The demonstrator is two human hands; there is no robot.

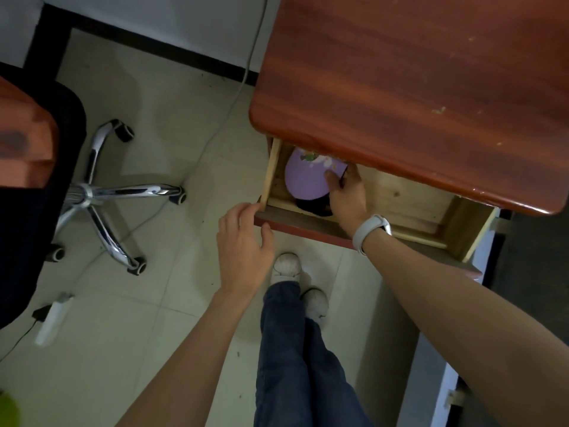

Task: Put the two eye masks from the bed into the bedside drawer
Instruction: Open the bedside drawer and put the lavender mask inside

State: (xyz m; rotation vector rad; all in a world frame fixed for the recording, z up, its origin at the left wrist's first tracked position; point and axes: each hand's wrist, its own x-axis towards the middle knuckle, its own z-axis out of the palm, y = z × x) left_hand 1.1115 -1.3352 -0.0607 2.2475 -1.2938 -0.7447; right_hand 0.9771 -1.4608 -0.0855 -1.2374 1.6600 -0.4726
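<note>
The bedside drawer (409, 195) stands pulled out from under the reddish wooden bedside table (415, 87). Inside its left end lies a purple eye mask (304, 178) with a small coloured pattern, on top of a black eye mask (311, 206) that shows only at its lower edge. My right hand (346, 195), with a white watch on the wrist, reaches into the drawer, thumb and fingers pinching the purple mask's right edge. My left hand (243, 241) is spread, fingertips touching the drawer's front left corner.
A black office chair with a chrome wheeled base (101, 192) stands to the left. A white cable (243, 78) runs along the tiled floor. A white power strip (50, 318) lies lower left. My feet in white shoes (288, 266) are just before the drawer.
</note>
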